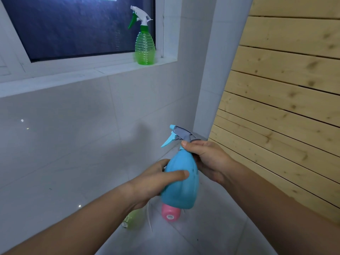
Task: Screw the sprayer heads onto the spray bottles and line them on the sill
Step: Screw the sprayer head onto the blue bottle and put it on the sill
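Observation:
I hold a blue spray bottle (181, 188) upright in front of me. My left hand (156, 183) wraps its body from the left, thumb across the front. My right hand (206, 159) grips the neck under the grey and blue sprayer head (181, 135), which sits on the bottle. A green ribbed spray bottle (144, 46) with a white and green sprayer head stands on the white window sill (110, 68) at its right end. Below my hands a pink bottle (171, 214) and a pale green bottle (132, 220) lie on the white floor, partly hidden.
A thin white dip tube (149, 218) lies between the two floor bottles. A wall of pale wooden planks (285, 98) rises on the right. White tiles (73, 135) cover the wall under the dark window (77, 24).

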The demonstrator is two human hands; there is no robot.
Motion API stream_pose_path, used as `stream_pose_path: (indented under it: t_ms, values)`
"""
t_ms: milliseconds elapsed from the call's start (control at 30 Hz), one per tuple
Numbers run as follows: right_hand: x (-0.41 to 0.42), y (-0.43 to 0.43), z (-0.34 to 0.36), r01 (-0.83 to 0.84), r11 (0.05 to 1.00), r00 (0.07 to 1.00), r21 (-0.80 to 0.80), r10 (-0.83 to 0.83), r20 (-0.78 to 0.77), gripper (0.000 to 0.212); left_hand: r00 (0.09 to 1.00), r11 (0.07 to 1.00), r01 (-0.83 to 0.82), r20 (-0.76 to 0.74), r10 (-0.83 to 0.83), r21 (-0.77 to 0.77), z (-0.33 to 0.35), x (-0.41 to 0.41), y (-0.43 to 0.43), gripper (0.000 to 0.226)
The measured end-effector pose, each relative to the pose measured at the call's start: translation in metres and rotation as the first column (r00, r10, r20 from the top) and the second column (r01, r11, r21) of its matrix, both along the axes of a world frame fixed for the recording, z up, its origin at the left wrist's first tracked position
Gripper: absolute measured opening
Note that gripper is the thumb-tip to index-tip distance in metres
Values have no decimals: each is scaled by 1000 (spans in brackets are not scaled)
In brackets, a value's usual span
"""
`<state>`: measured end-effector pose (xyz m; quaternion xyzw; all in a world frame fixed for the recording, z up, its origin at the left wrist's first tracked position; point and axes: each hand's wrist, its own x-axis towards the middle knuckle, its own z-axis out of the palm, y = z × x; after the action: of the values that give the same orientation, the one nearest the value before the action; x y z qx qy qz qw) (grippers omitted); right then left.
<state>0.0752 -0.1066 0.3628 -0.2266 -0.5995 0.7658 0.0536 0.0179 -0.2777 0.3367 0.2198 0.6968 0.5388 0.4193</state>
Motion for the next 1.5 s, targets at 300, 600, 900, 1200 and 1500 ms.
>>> stream_pose_path:
  t_ms: [300, 600, 900, 1200, 1500]
  values:
    - [0, 0, 2, -37, 999, 996, -12, 36, -76, 30, 1000, 1000, -20, 7, 19, 13, 0, -4, -6, 84]
    - [1, -8, -8, 77, 997, 993, 25, -74, -89, 28, 964, 988, -154, -214, 156, 23, -6, 1, 2, 62]
    - [-1, -11, -7, 109, 994, 986, -5, -109, -127, 30, 931, 987, -159, -332, 154, 11, -2, 0, 1, 56]
    - [-4, -11, 2, -59, 982, 984, 180, 88, -154, 31, 942, 933, -267, -138, 305, 242, 15, -27, -2, 64]
    - [-81, -9, 59, -44, 898, 922, 437, 205, -328, 65, 893, 877, -293, -220, 393, 381, 76, -104, 11, 36]
